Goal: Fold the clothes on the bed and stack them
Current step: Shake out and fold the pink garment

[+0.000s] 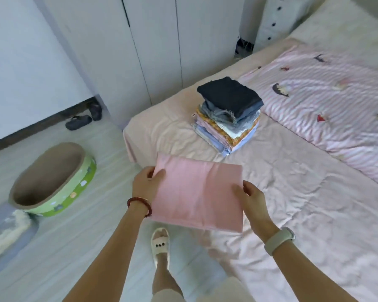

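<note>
A folded pink garment (196, 192) hangs flat in the air over the bed's near corner. My left hand (145, 184) grips its left edge, thumb on top. My right hand (249, 199) grips its right edge the same way. Farther back on the bed (292, 192) stands a stack of folded clothes (227, 118), with a dark navy piece on top, frayed denim under it, and orange, white, pink and light blue pieces below.
A pink striped quilt (327, 101) covers the bed's right side. On the floor at left sits a green oval basket (52, 182), with dark shoes (83, 118) by the wall. White wardrobe doors (157, 40) stand behind the bed. My slippered foot (160, 243) is by the bed edge.
</note>
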A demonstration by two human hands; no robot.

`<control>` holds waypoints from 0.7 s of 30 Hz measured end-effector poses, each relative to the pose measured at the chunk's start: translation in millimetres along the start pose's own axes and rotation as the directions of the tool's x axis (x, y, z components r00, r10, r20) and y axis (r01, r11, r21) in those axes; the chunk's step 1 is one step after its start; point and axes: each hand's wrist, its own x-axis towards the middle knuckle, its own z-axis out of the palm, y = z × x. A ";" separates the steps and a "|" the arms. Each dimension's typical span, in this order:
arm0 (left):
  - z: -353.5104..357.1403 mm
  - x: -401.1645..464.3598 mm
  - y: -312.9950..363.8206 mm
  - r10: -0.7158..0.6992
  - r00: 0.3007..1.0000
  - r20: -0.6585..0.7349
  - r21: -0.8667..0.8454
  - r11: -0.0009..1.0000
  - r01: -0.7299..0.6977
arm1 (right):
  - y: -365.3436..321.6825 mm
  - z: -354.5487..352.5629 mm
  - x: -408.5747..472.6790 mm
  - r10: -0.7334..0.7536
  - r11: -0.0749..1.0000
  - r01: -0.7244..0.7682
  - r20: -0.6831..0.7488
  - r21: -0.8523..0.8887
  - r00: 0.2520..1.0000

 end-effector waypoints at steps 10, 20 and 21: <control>49.9 257.2 113.4 0.276 0.876 0.396 0.112 0.932 -0.345 | -87.4 72.5 134.8 0.070 0.976 0.023 -0.412 0.216 0.908; 168.1 393.0 211.6 0.415 0.763 0.496 0.236 0.781 -0.579 | -163.5 41.7 278.9 0.011 0.988 0.087 -0.619 0.128 0.786; 179.9 402.6 216.2 0.413 0.758 0.505 0.226 0.785 -0.577 | -165.1 35.8 293.5 0.006 0.990 0.082 -0.623 0.112 0.782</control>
